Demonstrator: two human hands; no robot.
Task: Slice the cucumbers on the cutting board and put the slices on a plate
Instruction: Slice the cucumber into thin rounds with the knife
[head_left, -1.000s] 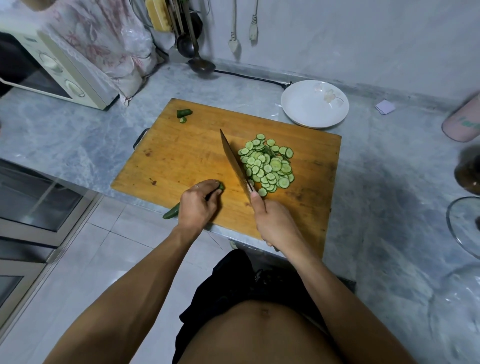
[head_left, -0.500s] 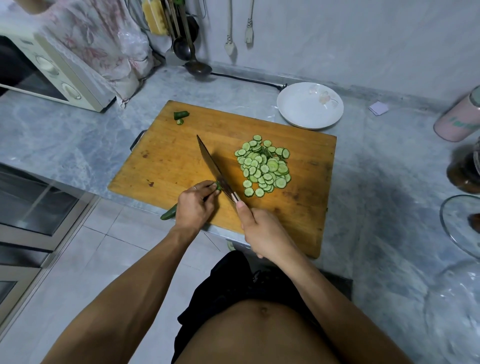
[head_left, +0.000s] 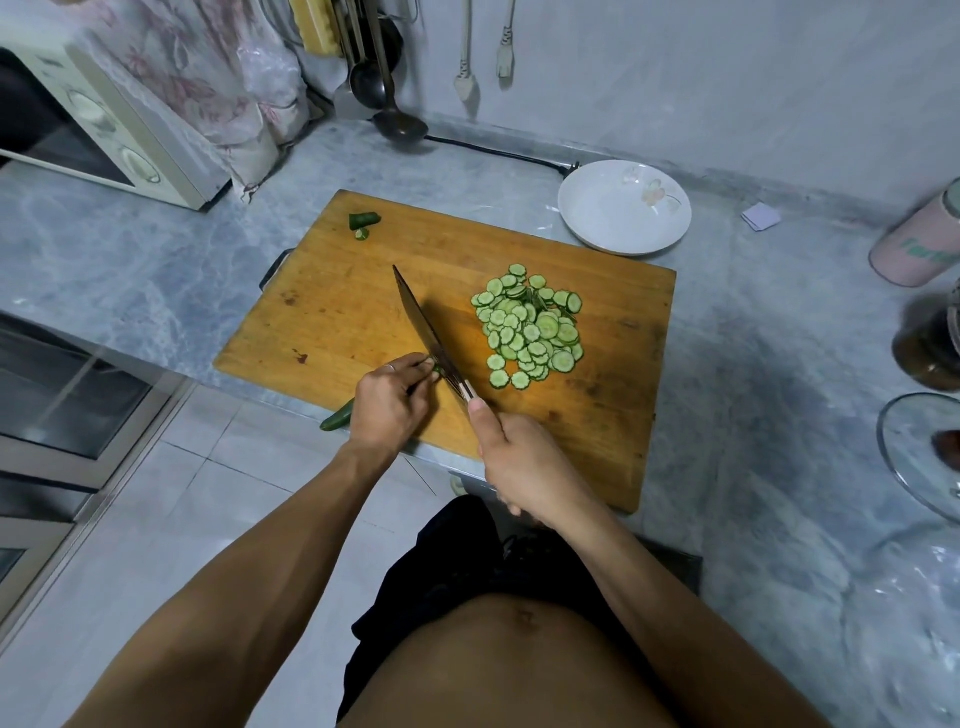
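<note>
A wooden cutting board (head_left: 363, 306) lies on the grey counter. My left hand (head_left: 390, 403) grips a dark green cucumber (head_left: 338, 417) at the board's near edge; its tail sticks out past my wrist over the counter's edge. My right hand (head_left: 524, 461) holds the handle of a knife (head_left: 427, 328), whose blade stands against my left fingertips at the cucumber's cut end. A heap of several thin cucumber slices (head_left: 535, 328) lies right of the blade. A cut-off cucumber end (head_left: 364, 220) sits at the board's far left corner. The white plate (head_left: 613, 228) stands beyond the board's far right corner.
A microwave (head_left: 98, 130) stands at the far left, with ladles (head_left: 397, 124) hanging on the wall behind. A pink canister (head_left: 919, 244), a dark jar (head_left: 930, 348) and a glass lid (head_left: 919, 452) are at the right. The counter edge runs just under the board.
The knife has moved left, away from the slice pile, to the cucumber's cut end beside my left fingers. My left hand stays on the cucumber.
</note>
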